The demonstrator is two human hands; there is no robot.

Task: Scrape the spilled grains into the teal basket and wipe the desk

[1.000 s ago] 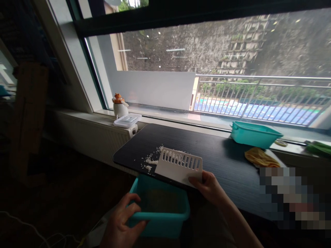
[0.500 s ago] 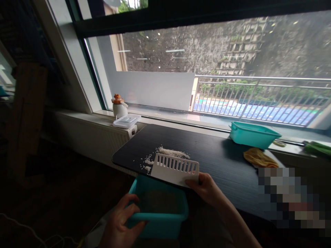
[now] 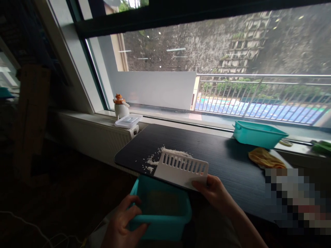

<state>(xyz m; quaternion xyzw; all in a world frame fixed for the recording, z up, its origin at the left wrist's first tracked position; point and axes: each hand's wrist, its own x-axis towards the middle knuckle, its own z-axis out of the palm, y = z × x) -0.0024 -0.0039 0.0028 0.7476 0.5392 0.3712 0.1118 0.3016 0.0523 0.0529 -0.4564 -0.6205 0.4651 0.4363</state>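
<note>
Left hand [image 3: 124, 224] grips the teal bin [image 3: 165, 219] by its near rim, just below the black table's [image 3: 219, 155] front edge. White grains [image 3: 165, 153] lie on the table behind the slotted scraper [image 3: 181, 168], pinched at its corner by the right hand [image 3: 214, 191]; sweeping judged largely outstanding.

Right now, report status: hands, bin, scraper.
Left hand grips teal bin rim. Right hand holds white slotted scraper on black table. White grains beside scraper; nothing blocks bin.

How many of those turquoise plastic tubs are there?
2. The near tub sits below the black table's front edge, held by the left hand; the far tub stands at the table's far right end. Others may be hidden.
</note>
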